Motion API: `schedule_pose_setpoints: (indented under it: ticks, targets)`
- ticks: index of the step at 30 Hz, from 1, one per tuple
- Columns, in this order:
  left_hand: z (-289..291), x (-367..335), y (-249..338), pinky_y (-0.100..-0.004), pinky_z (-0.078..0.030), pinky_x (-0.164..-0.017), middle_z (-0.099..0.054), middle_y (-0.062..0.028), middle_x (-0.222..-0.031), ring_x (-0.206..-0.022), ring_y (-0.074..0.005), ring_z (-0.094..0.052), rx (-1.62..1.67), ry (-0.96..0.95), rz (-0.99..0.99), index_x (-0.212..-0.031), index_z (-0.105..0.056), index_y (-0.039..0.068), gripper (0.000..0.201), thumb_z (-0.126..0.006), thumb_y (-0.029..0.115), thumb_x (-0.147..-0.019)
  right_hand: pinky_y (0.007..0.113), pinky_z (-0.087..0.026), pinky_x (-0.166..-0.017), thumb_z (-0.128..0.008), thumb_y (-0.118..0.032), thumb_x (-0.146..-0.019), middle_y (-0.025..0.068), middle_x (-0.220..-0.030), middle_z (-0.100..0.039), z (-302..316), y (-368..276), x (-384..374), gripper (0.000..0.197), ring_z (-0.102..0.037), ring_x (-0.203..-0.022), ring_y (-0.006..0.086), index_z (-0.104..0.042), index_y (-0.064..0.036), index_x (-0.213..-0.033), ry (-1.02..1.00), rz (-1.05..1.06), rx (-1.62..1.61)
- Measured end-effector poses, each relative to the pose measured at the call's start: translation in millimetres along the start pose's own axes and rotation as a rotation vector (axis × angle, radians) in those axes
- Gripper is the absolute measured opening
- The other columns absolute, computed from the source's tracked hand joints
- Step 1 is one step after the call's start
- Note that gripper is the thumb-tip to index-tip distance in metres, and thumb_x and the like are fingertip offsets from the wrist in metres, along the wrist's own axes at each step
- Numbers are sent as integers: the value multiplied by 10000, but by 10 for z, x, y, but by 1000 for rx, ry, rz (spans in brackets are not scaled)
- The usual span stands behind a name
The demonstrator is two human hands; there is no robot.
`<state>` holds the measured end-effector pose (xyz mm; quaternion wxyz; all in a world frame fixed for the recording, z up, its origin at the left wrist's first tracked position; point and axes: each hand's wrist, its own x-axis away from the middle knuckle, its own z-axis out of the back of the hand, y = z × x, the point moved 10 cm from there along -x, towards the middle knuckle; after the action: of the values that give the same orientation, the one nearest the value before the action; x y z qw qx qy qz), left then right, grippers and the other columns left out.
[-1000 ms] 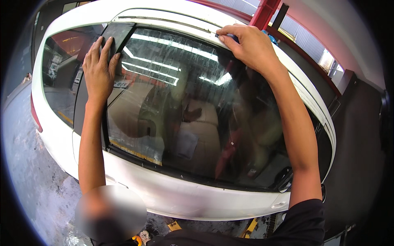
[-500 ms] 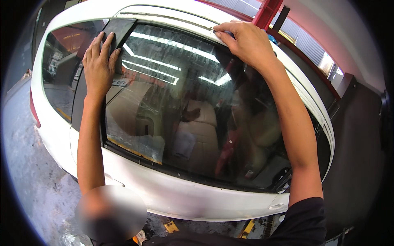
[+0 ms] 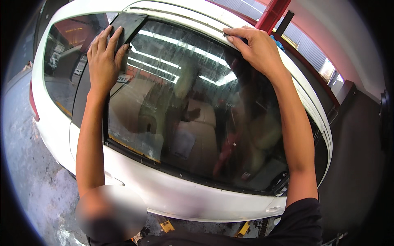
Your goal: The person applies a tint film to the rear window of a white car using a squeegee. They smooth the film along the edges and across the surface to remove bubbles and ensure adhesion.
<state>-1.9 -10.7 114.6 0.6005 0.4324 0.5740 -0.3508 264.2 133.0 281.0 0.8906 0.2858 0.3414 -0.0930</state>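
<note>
My left hand (image 3: 103,61) lies with fingers stretched out on the dark pillar trim (image 3: 130,25) of a white car (image 3: 176,199). The thumb is apart from the fingers and reaches to the edge of the side window (image 3: 193,135). Beside the upper window edge, below the roof rail (image 3: 176,15), my right hand (image 3: 262,51) has thumb and index finger pinched together. A small dark bit shows at those fingertips; what it is I cannot make out. Streaks and smears run down the glass, and pale seats (image 3: 203,112) show through it.
A red post (image 3: 273,14) rises beyond the roof, with a blue thing (image 3: 277,42) partly behind my right hand. The side mirror (image 3: 281,184) is near my right elbow. Yellow metal parts (image 3: 167,226) show below the door. A stained floor (image 3: 53,197) extends at the left.
The view has shifted slightly, so the upper car and both hands appear a little farther right. Both hands keep nearly the same places on the car.
</note>
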Motion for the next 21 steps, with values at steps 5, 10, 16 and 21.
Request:
schedule_pose_setpoints:
  ticks: [5, 10, 16, 21]
  targets:
    - [0, 13, 22, -451, -368, -1132, -554, -68, -1507, -1382, -292, -508, 20, 0, -4, -1471, -597, 214, 494, -626, 420, -1023, 462, -558, -831, -643, -299, -990, 94, -973, -744, 48, -186, -26, 249, -707, -964, 335, -797, -175, -1142, -36, -6, 142]
    - [21, -1, 49, -448, -372, -1135, -565, -76, -1496, -1370, -297, -523, -23, 14, -11, -1473, -595, 221, 486, -620, 414, -1027, 469, -567, -766, -645, -291, -993, 101, -953, -737, -22, -189, 82, 238, -716, -887, 350, -795, -180, -1140, 117, -79, 129]
    - [-29, 15, -14, -462, -376, -1140, -544, -76, -1521, -1394, -311, -504, -7, -12, 3, -1482, -585, 218, 488, -638, 380, -1024, 474, -563, -801, -646, -293, -994, 120, -983, -744, 6, -76, 85, 246, -711, -931, 359, -800, -167, -1140, 49, -114, 80]
    - [-18, 26, 13, -461, -365, -1153, -527, -78, -1545, -1420, -316, -482, 10, -19, 26, -1499, -571, 216, 497, -634, 373, -1032, 491, -565, -786, -654, -294, -986, 124, -993, -746, -40, -255, 60, 257, -717, -881, 371, -798, -178, -1166, 70, -211, 138]
